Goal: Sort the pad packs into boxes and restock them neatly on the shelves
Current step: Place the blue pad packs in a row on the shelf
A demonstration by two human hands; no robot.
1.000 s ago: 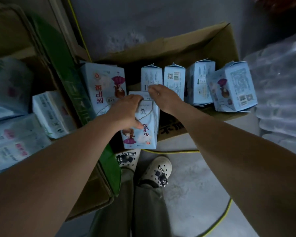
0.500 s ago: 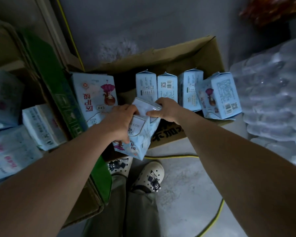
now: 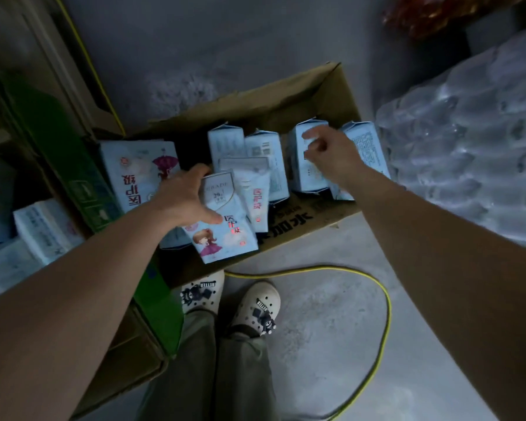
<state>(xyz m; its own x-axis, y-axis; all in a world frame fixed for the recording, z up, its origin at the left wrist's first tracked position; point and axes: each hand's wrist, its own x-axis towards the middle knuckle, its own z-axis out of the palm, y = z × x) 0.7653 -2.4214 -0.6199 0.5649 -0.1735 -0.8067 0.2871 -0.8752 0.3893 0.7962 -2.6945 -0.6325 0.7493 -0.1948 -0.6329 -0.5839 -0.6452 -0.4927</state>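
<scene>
- Pad pack (image 3: 222, 220), pale blue with a cartoon girl in a purple dress, is gripped by the left hand (image 3: 184, 199): thumb across its front, fingers curled over its top left edge; it stands tilted at the near edge of the cardboard box (image 3: 322, 95)
- Second pack (image 3: 254, 189) leans just behind it, touching
- Right hand (image 3: 331, 153) holds nothing, fingers loosely curled above the upright pack (image 3: 304, 174) in the back row
- Row of upright packs (image 3: 225, 144) stands inside the box; a larger pack (image 3: 137, 174) lies at its left end
- Yellow cable (image 3: 380, 302) loops on the concrete floor beside the white clogs (image 3: 257, 305)
</scene>
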